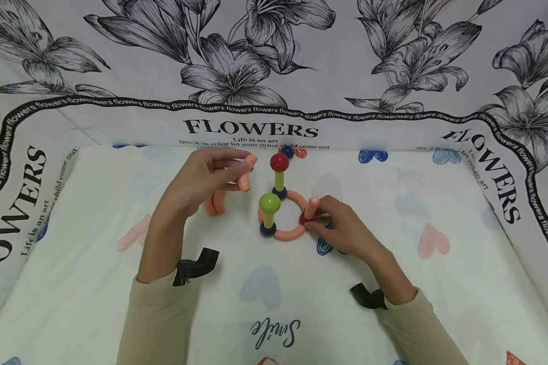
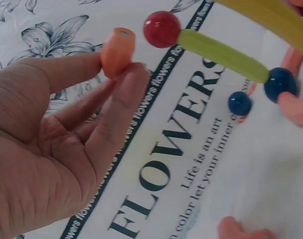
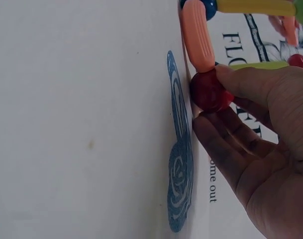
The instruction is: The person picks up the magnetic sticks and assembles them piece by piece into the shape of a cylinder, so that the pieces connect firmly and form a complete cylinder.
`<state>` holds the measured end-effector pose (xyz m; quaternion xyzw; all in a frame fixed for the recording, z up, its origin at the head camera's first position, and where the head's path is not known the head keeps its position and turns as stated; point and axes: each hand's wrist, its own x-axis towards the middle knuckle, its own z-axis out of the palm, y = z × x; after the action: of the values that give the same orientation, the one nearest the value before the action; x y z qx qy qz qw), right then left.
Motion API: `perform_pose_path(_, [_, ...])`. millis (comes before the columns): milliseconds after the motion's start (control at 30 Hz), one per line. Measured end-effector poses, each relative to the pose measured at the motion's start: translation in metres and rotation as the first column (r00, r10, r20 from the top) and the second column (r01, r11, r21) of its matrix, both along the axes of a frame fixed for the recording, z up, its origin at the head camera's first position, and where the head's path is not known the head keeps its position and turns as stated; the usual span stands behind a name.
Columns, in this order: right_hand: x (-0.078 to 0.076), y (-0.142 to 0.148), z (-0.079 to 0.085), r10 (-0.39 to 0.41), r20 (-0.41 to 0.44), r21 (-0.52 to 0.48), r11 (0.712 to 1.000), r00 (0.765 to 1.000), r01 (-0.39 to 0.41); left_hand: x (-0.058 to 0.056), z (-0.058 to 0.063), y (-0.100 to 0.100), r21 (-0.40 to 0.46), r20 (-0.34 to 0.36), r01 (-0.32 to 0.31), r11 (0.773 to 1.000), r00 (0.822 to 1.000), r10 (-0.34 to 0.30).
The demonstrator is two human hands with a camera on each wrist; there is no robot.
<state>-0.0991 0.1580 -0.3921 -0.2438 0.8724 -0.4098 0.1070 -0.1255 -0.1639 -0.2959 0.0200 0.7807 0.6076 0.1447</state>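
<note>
A toy ring of orange curved rods (image 1: 289,234) joined by balls lies on the cloth. Two upright rods rise from its blue balls (image 1: 268,229); one carries a green ball (image 1: 269,203), the other a red ball (image 1: 279,162). My right hand (image 1: 347,228) pinches the ring's dark red ball (image 3: 208,92) between thumb and fingers. An orange rod (image 1: 312,207) stands up there, near the fingertips. To the left, my left hand (image 1: 207,175) holds another orange curved rod (image 2: 117,54) between thumb and fingers, raised and apart from the ring.
Loose orange curved rods (image 1: 215,203) lie on the cloth below my left hand. Behind the ring sits a loose blue ball (image 1: 287,151). The white cloth (image 1: 315,299) bears printed hearts, over a flower-patterned cover (image 1: 141,121).
</note>
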Motion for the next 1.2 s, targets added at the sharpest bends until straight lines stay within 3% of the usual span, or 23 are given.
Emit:
perform_pose_path(133, [0.001,-0.001,0.002,-0.004,-0.012,-0.015,1.0,1.0,0.003,0.001,-0.004,0.004,0.03,0.002,-0.028,0.999,1.0,0.028])
perform_pose_path(367, [0.0,-0.001,0.006,0.001,-0.003,-0.017,1.0,1.0,-0.002,-0.002,-0.009,0.011,-0.024,0.035,0.022,0.999,0.999,-0.021])
perform_pose_path(667, [0.001,-0.001,0.004,0.007,-0.013,-0.008,1.0,1.0,-0.007,-0.004,-0.015,0.016,0.03,0.033,0.02,0.999,0.999,-0.021])
perform_pose_path(1200, [0.002,0.0,0.003,-0.001,-0.002,0.004,1.0,1.0,0.001,-0.002,-0.012,0.018,0.081,0.094,0.051,0.995,0.994,-0.058])
